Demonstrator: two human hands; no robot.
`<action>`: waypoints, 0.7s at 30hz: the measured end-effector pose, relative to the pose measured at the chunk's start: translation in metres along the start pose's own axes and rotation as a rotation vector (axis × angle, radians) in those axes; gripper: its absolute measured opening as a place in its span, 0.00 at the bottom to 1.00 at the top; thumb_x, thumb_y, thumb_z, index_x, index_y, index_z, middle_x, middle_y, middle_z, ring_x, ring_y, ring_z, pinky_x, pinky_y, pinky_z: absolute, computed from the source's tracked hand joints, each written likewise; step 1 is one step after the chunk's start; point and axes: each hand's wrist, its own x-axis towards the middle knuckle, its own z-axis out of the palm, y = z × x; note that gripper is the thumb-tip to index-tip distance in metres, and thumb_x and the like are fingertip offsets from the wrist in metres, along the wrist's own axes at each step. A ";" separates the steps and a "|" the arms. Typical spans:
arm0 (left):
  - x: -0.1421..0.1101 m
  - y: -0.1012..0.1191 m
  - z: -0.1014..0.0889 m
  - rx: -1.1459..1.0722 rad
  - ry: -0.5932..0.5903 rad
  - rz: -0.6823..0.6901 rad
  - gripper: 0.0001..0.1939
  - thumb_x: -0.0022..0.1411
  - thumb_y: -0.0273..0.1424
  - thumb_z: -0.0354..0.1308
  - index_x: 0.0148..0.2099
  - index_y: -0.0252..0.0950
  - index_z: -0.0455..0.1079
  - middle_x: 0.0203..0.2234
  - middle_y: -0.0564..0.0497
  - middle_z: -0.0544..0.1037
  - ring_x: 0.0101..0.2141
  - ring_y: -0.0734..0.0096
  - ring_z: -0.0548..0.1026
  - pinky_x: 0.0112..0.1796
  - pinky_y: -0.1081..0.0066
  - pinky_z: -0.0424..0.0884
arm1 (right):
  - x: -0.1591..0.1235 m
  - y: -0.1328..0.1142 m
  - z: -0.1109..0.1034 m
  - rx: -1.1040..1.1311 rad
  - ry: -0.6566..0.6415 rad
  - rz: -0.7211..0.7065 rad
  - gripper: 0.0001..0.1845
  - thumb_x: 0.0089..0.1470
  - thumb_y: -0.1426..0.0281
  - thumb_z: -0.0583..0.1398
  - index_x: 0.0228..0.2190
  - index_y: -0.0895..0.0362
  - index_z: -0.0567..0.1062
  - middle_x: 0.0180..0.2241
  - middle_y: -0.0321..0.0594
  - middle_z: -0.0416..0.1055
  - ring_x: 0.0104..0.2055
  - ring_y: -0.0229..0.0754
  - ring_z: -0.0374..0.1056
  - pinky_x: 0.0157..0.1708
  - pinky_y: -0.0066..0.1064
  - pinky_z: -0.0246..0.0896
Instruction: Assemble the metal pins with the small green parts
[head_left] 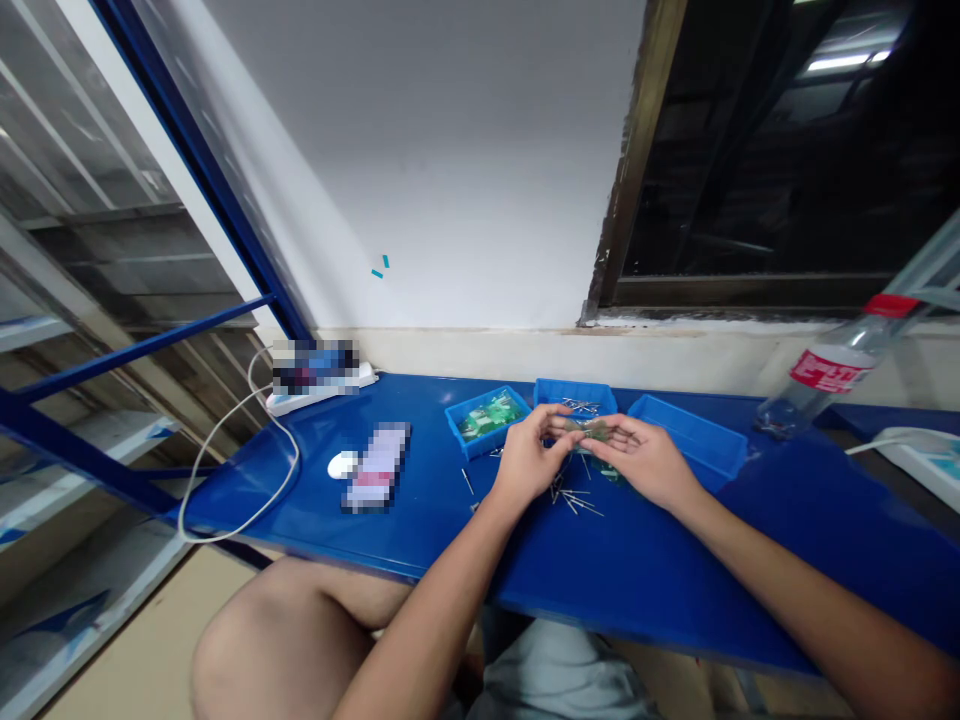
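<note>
My left hand (529,455) and my right hand (645,458) meet over the blue table (660,570), fingers pinched on a small greenish board (592,431) held between them. Several thin metal pins (574,497) lie scattered on the table just under my hands. Behind my hands stand three small blue bins: the left bin (487,418) holds green boards, the middle bin (574,396) holds metal pins, the right bin (690,436) looks empty.
A clear water bottle (825,378) with a red label leans at the right. A white power strip (319,388), its cable (240,470), a small white round object (343,464) and a blurred flat item (377,468) lie at the left. Metal shelving (82,350) stands at the far left.
</note>
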 end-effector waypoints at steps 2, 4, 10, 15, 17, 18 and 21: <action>0.000 0.003 0.000 0.056 0.047 0.028 0.15 0.66 0.33 0.67 0.53 0.36 0.73 0.45 0.44 0.83 0.40 0.65 0.83 0.44 0.65 0.80 | 0.001 0.001 -0.001 0.006 0.028 0.000 0.29 0.44 0.48 0.75 0.39 0.55 0.79 0.40 0.49 0.84 0.43 0.53 0.82 0.45 0.45 0.80; -0.001 0.006 0.000 0.117 0.082 0.050 0.11 0.67 0.35 0.66 0.49 0.36 0.75 0.45 0.44 0.82 0.39 0.66 0.82 0.43 0.64 0.80 | 0.002 0.004 -0.004 -0.008 0.069 -0.017 0.27 0.47 0.49 0.75 0.38 0.55 0.78 0.38 0.48 0.83 0.41 0.52 0.81 0.41 0.41 0.80; -0.006 0.012 0.002 0.048 -0.092 0.045 0.23 0.65 0.42 0.69 0.58 0.37 0.77 0.50 0.41 0.81 0.46 0.60 0.83 0.47 0.62 0.82 | 0.002 0.011 -0.011 -0.129 0.029 -0.098 0.24 0.51 0.56 0.74 0.45 0.54 0.78 0.45 0.48 0.81 0.44 0.51 0.80 0.46 0.42 0.79; -0.003 -0.001 -0.002 0.114 -0.001 0.022 0.23 0.63 0.36 0.70 0.59 0.38 0.76 0.54 0.41 0.81 0.53 0.56 0.81 0.52 0.58 0.81 | -0.002 0.005 -0.006 -0.115 -0.132 -0.119 0.25 0.55 0.59 0.71 0.53 0.51 0.78 0.55 0.48 0.77 0.51 0.52 0.78 0.53 0.46 0.77; -0.001 -0.007 -0.003 0.087 0.037 -0.019 0.17 0.65 0.30 0.67 0.56 0.37 0.78 0.51 0.42 0.83 0.49 0.58 0.83 0.53 0.57 0.80 | -0.003 0.003 -0.004 -0.120 -0.111 -0.104 0.23 0.58 0.57 0.70 0.51 0.52 0.78 0.52 0.49 0.78 0.49 0.52 0.79 0.51 0.47 0.78; 0.000 -0.010 -0.003 0.067 0.054 -0.039 0.15 0.66 0.30 0.67 0.54 0.37 0.78 0.49 0.43 0.84 0.47 0.58 0.84 0.52 0.57 0.81 | -0.003 0.003 -0.003 -0.134 -0.077 -0.104 0.22 0.58 0.56 0.69 0.50 0.53 0.78 0.49 0.49 0.79 0.48 0.52 0.79 0.49 0.46 0.79; 0.000 -0.011 -0.002 0.013 0.061 -0.082 0.15 0.65 0.30 0.67 0.54 0.36 0.77 0.46 0.43 0.85 0.45 0.59 0.85 0.49 0.59 0.81 | -0.002 0.002 -0.004 -0.179 0.050 -0.130 0.24 0.58 0.53 0.69 0.49 0.54 0.77 0.44 0.48 0.78 0.45 0.51 0.78 0.43 0.42 0.80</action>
